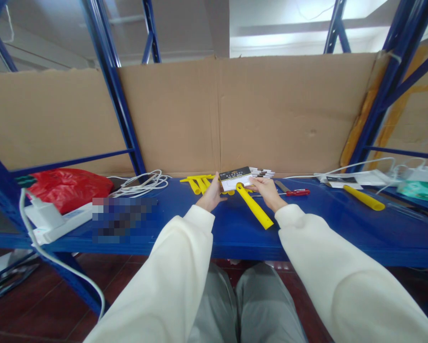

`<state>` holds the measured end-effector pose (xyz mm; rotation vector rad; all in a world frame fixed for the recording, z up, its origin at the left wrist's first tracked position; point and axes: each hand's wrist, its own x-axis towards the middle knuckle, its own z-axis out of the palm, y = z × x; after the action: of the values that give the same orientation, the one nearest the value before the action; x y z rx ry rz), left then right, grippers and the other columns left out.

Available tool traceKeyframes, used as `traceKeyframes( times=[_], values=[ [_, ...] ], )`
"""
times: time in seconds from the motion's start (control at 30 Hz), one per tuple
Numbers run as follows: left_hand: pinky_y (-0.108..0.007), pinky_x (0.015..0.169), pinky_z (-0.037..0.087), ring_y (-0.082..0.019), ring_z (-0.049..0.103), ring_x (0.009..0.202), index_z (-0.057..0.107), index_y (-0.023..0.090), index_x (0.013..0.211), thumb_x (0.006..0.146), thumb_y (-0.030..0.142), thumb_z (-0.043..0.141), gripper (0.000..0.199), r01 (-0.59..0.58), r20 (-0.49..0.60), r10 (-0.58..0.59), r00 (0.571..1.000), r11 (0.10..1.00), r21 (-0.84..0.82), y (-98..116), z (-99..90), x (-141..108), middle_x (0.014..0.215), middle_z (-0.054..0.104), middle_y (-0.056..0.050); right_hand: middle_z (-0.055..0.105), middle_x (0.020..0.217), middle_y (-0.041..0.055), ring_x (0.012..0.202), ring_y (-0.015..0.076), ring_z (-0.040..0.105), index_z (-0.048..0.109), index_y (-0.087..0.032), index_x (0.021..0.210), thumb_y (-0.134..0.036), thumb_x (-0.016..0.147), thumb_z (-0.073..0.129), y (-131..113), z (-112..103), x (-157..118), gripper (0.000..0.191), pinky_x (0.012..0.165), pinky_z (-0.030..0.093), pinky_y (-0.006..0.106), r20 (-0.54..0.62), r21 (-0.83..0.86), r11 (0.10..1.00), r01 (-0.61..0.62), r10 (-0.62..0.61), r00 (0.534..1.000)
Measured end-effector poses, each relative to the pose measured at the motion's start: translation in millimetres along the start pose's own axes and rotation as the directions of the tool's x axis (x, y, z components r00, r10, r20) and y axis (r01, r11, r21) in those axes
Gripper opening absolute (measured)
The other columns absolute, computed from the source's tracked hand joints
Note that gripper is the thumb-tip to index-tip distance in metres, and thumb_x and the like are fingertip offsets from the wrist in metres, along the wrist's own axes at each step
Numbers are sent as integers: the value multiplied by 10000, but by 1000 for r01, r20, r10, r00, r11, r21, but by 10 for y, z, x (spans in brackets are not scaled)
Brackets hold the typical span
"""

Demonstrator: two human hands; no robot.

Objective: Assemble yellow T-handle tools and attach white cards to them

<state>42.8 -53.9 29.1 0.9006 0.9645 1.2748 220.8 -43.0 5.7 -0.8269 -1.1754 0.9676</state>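
Between my two hands is a flat black-and-white printed card (231, 177), tilted so its face shows. My left hand (211, 194) grips its left edge. At the right edge, the fingers of my right hand (266, 190) are closed on the card. Just below the card a long yellow handle (256, 209) slopes down to the right, its rounded upper end overlapping the card's lower edge; I cannot tell whether a finger touches it. Behind my left hand lie several yellow handle-like pieces (195, 183). More printed cards (263, 173) sit in a stack behind my right hand.
A red-handled screwdriver (297, 192) lies on the blue shelf (342, 233) to the right, with another yellow handle (364, 197) beyond. To the left are a white cable coil (142, 183), a power strip (65, 224) and a red plastic bag (69, 188). Cardboard (278, 114) walls the back.
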Motion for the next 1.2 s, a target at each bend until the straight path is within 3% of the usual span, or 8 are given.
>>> traceKeyframes(
  times=[0.2, 0.3, 0.4, 0.53, 0.67, 0.77, 0.9, 1.2],
  values=[
    [-358, 743, 599, -223, 712, 794, 684, 168, 821, 843, 151, 724, 49, -111, -14, 110, 994, 993, -32, -53, -46, 18, 830, 732, -103, 766, 801, 47, 864, 267, 748, 731, -192, 693, -363, 611, 881, 25, -15, 10, 241, 856, 633, 418, -7, -16, 1000, 11, -11, 1000],
    [-343, 767, 616, -178, 709, 756, 685, 155, 830, 780, -18, 696, 180, -165, 19, 166, 986, 985, -49, -68, -52, 10, 814, 729, -61, 761, 802, 47, 851, 268, 740, 718, -200, 685, -403, 603, 877, 43, -27, 23, 271, 841, 630, 425, -8, -35, 999, 20, -20, 1000],
    [-357, 806, 618, -166, 709, 748, 669, 143, 801, 725, -112, 675, 266, -186, -50, 183, 982, 980, -66, -63, -36, -5, 781, 710, -40, 751, 799, 43, 822, 247, 728, 697, -204, 689, -437, 601, 868, 59, -35, 40, 301, 817, 619, 400, -5, -43, 999, 21, -21, 1000],
    [-405, 848, 613, -190, 727, 801, 634, 145, 809, 689, -143, 683, 316, -203, -152, 187, 971, 974, -97, -49, -21, -7, 793, 698, -37, 734, 830, 38, 769, 213, 693, 657, -219, 765, -492, 629, 829, 65, -37, 54, 350, 707, 595, 353, -28, -190, 977, 99, -107, 994],
    [-415, 839, 617, -205, 742, 815, 603, 155, 846, 737, -129, 642, 306, -227, -239, 207, 948, 972, -56, -42, -24, 8, 747, 675, -23, 665, 757, -3, 633, 155, 620, 542, -242, 765, -464, 642, 824, 35, -30, 7, 379, 574, 517, 282, -65, -436, 884, 168, -217, 974],
    [-402, 801, 624, -203, 743, 773, 609, 152, 877, 747, -112, 645, 296, -225, -288, 208, 935, 974, -26, -35, -31, 23, 728, 666, -19, 601, 640, -55, 525, 125, 563, 488, -253, 825, -473, 698, 790, 9, -4, -73, 395, 497, 439, 246, 65, -477, 872, 115, -96, 993],
    [-358, 757, 626, -176, 731, 712, 630, 138, 923, 763, -90, 648, 279, -219, -289, 215, 933, 976, 22, -32, -35, 37, 694, 654, -3, 611, 704, -77, 560, 109, 572, 458, -252, 949, -380, 659, 819, 22, 52, -144, 480, 524, 437, 228, 267, -410, 910, 62, 55, 962],
    [-278, 669, 603, -106, 647, 556, 631, 117, 996, 793, -94, 604, 294, -233, -311, 250, 917, 968, 91, -13, -26, 11, 621, 587, 51, 546, 800, -87, 542, 80, 494, 460, -266, 1104, -195, 649, 714, 63, 76, -136, 527, 514, 412, 215, 393, -455, 888, 67, 133, 910]
  ],
)
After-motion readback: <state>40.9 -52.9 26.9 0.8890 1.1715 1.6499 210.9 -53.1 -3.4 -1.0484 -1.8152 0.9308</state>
